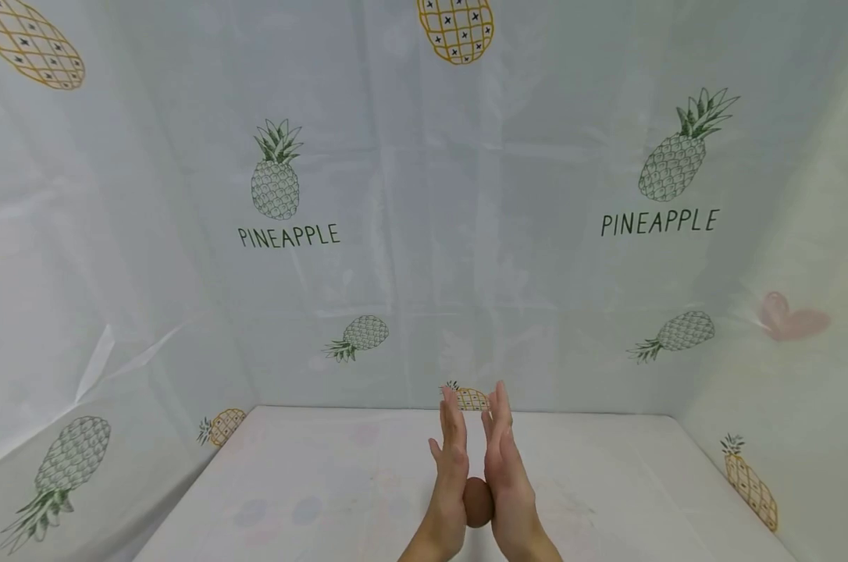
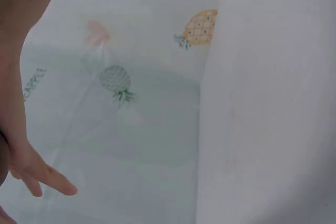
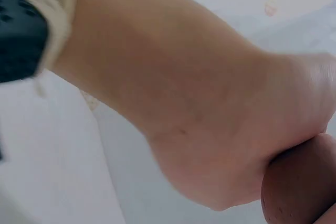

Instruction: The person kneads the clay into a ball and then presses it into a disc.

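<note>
A small brown ball (image 1: 478, 503) with a smooth surface is held between the two palms, near the heels of the hands. My left hand (image 1: 450, 484) touches it from the left, its fingers straight and pointing up and away. From the right, my right hand (image 1: 508, 492) presses on it, fingers likewise extended. Above the ball, a gap separates the fingers of both hands. In the right wrist view the ball (image 3: 299, 182) sits against the palm of the right hand (image 3: 226, 135), with a few tiny pits visible. Only a dark sliver of the ball (image 2: 3, 158) appears in the left wrist view.
A white table (image 1: 311, 460) lies under the hands, with faint coloured blotches on its left part. A pale curtain (image 1: 424, 234) printed with pineapples surrounds it at the back and both sides. A dark device (image 3: 21, 38) on a pale strap is at the right wrist.
</note>
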A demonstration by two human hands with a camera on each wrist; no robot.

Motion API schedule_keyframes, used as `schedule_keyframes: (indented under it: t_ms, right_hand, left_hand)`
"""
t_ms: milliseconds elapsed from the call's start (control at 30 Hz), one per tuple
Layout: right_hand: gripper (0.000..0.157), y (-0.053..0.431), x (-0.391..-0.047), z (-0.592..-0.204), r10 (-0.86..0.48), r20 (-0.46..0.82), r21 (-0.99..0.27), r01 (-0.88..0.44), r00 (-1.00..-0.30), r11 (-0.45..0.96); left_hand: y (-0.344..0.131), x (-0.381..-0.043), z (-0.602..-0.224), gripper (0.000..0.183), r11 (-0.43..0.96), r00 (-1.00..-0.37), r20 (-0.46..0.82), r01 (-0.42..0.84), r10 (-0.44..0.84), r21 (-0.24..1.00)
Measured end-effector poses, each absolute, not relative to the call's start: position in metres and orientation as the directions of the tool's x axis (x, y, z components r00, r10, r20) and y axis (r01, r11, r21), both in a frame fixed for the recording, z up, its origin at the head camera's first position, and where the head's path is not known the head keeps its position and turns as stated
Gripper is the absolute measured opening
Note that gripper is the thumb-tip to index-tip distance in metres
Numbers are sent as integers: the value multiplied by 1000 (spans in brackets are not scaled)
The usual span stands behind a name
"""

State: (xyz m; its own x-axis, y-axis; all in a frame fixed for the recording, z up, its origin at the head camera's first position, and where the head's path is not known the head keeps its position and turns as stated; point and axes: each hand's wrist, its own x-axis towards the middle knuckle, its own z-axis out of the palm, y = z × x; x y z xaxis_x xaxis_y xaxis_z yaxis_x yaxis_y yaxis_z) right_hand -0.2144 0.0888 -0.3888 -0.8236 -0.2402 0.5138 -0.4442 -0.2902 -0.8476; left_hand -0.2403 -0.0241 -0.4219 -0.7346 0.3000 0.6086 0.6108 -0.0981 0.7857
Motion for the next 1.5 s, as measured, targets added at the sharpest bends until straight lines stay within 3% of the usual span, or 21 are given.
schedule_keyframes:
  t_ms: [133,300,567,800,1233,1500]
  right_hand:
    - [55,98,-218,-387,-212,515,-843,-446,-831,-302]
    - [55,104,-224,-388,-181,503,-848,-443,-845,-290]
    - [52,100,-231,-399,-225,423,-889,-355,-878,-289]
    - [52,87,-230,-409,-272,397,-910,-337,-877,-242]
    - [54,88,-228,-405,-103,460,-861,-415,-882,-295]
    - [57,86,-236,-409,36,416,-868,-409,-909,-281]
  left_hand:
    - [-17,-232,-420,60,-127,-692,639,639,334,759]
    - [-14,-219,-414,59,-180,-692,620,601,370,779]
    - [-19,-204,-404,56,-202,-757,543,505,364,839]
    - [-27,-230,-414,56,-142,-790,541,524,287,840]
    - [-19,-240,-425,58,-149,-796,514,494,319,857]
    - [-14,-240,-424,58,-33,-828,490,501,271,865]
